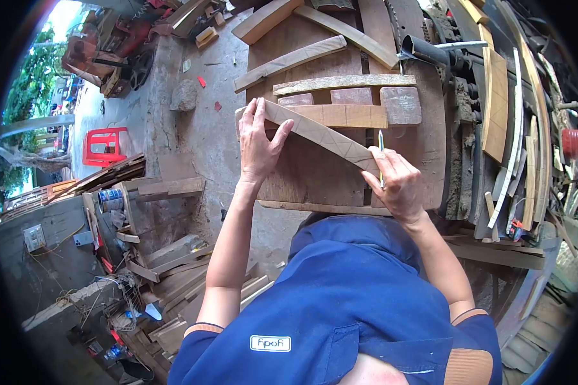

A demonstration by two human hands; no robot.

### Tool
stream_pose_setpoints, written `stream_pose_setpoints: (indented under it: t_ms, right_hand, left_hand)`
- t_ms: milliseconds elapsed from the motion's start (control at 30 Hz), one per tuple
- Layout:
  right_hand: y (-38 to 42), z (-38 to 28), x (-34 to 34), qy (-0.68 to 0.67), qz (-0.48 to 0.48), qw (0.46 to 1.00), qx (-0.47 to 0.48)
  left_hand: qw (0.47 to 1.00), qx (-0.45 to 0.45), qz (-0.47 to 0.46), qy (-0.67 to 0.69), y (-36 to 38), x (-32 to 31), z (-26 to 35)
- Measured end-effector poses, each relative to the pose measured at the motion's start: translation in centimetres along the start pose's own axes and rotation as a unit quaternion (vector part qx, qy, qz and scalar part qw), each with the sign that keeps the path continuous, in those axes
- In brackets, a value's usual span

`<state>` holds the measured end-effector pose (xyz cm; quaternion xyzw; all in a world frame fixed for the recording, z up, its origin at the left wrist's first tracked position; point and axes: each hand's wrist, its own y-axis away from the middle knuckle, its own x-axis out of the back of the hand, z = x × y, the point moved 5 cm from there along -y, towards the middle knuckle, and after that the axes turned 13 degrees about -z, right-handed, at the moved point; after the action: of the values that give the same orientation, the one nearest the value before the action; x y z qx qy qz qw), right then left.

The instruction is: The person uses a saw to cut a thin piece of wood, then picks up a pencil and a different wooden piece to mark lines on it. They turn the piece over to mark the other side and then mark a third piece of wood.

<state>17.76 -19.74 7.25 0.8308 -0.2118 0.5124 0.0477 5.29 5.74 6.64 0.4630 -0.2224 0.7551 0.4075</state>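
Note:
A wooden strip with pencil lines (pixel 321 135) slants across the workbench (pixel 411 173), held between my two hands. My left hand (pixel 260 144) grips its upper left end, thumb apart from the fingers. At its lower right end, my right hand (pixel 395 176) pinches the strip and also holds a pencil (pixel 381 144) pointing away from me. Just behind lies another marked wooden piece (pixel 359 116), partly covered by the strip. Beyond it a rough-edged board (pixel 343 83) rests near a worn wooden block (pixel 401 106).
More wooden pieces (pixel 292 62) lie at the bench's far side. Long curved strips (pixel 494 109) and a dark pipe (pixel 424 50) are at the right. Scrap wood (pixel 173 276) fills the lower left. A red plastic stool (pixel 105 147) stands on the floor at the left.

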Motion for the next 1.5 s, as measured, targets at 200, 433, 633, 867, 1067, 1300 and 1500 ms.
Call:
stream_pose_setpoints:
  t_ms: [200,433,633,867,1067,1300,1500]
  right_hand:
    - [-0.3,0.5,-0.7,-0.027,-0.013,0.999,0.022]
    - [-1.0,1.4,-1.0,-0.074,-0.047,0.996,0.014]
    - [-1.4,1.9,-1.1,-0.09,-0.063,0.994,0.023]
    - [-1.6,2.0,-1.3,-0.104,-0.065,0.992,0.036]
    - [-1.7,2.0,-1.1,-0.098,-0.052,0.992,0.053]
    - [-1.3,1.6,-1.2,-0.105,-0.062,0.991,0.051]
    - [-1.3,1.5,-1.7,-0.113,-0.057,0.99,0.055]
  left_hand:
    - [1.0,0.009,-0.004,-0.024,-0.7,-0.1,0.5]
    - [0.999,0.013,-0.011,-0.05,-1.2,-0.1,0.8]
    - [0.998,0.023,-0.015,-0.064,-1.6,0.2,1.2]
    - [0.999,0.016,-0.027,-0.04,-2.1,0.2,1.6]
    - [0.998,0.018,-0.032,-0.052,-1.7,0.2,1.3]
    - [0.998,0.018,-0.034,-0.049,-1.8,0.4,1.3]
    - [0.998,0.016,-0.03,-0.056,-1.8,0.7,1.4]
